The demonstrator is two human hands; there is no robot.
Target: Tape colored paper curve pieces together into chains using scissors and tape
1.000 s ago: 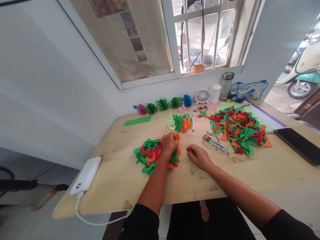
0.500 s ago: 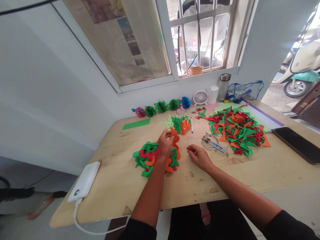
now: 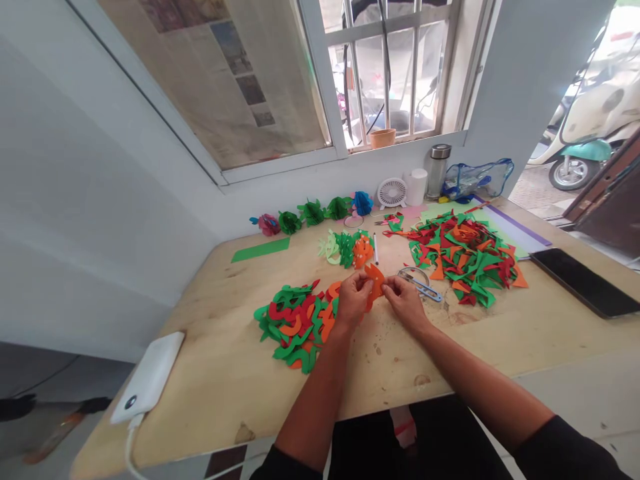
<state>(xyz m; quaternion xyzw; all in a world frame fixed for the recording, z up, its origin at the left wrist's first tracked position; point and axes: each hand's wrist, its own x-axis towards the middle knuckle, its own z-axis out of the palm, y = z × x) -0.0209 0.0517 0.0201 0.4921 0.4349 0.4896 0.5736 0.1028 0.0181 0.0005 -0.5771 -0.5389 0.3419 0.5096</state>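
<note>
left hand [image 3: 353,300] and right hand [image 3: 406,303] pinch opposite edges of an orange paper cutout [image 3: 377,280], its long axis between them.

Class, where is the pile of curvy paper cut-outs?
In the head view, the pile lies left of centre on the tabletop, beside the left hand.

Your left hand [image 3: 353,300] hides part of the orange paper piece [image 3: 376,285]. The bottom edge cuts off your sleeves [image 3: 563,448] and the white cable [image 3: 131,445]; the right edge crops the scooter [image 3: 600,110].
</note>
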